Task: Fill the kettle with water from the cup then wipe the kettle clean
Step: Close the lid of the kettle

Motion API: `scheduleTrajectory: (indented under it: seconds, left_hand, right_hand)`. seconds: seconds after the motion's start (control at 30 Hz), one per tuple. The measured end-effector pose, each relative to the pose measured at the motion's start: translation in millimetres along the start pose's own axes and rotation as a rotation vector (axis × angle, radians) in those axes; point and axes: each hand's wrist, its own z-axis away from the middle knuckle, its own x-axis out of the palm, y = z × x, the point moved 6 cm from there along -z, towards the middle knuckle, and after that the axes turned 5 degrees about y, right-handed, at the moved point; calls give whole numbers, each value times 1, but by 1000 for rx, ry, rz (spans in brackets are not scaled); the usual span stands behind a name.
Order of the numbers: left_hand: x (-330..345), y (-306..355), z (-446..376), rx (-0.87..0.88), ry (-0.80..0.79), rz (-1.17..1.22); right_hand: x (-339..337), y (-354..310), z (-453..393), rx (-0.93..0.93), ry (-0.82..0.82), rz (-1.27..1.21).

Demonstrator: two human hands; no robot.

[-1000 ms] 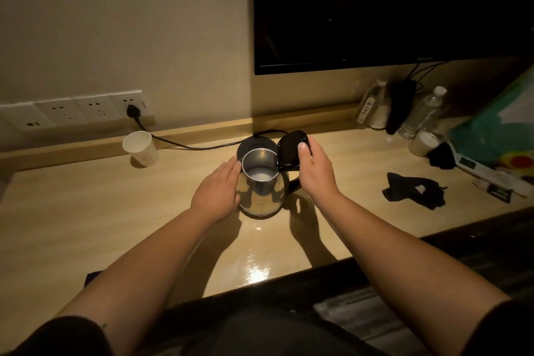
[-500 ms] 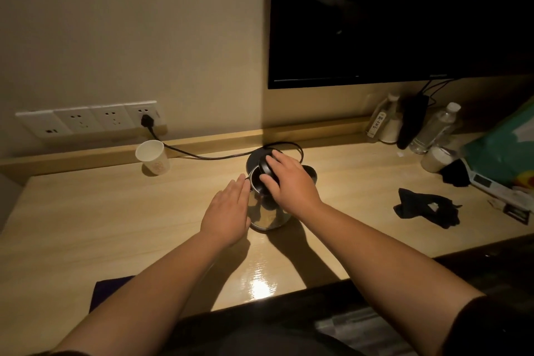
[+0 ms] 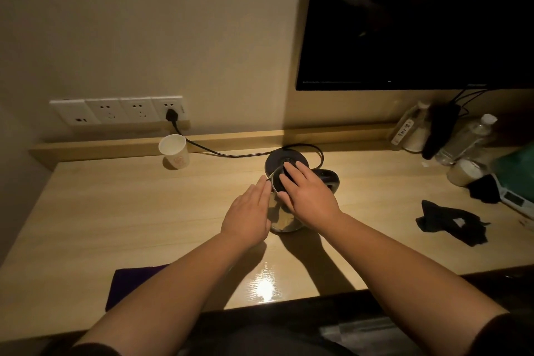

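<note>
Big dark TV [image 3: 419, 17] up on the wall over a long wooden desk [image 3: 115, 211], with the steel kettle [image 3: 284, 218] sitting mid-desk just in front of its round black base [image 3: 284, 157]. Right hand [image 3: 307, 196] is flat on the kettle's lid, fingers spread and pressing down, and the left hand [image 3: 248, 214] rests open-palmed against its left side, fingers straight and together. Little paper cup [image 3: 174, 151] stands back left near the wall sockets, well apart from the kettle.
</note>
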Motion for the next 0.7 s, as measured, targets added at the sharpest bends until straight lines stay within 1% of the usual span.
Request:
scheduleTrajectory:
  seconds: [0.33,0.53,0.7]
  left_hand:
    - [-2,-2,0,19,15,25]
    - [-1,-3,0,30,0,38]
    - [-1,-4,0,38,-6,51]
  right_hand:
    - [-1,-3,2,-15,25,40]
    - [-1,-3,3,-25,94,77]
    - [1,-2,3,-47,82,62]
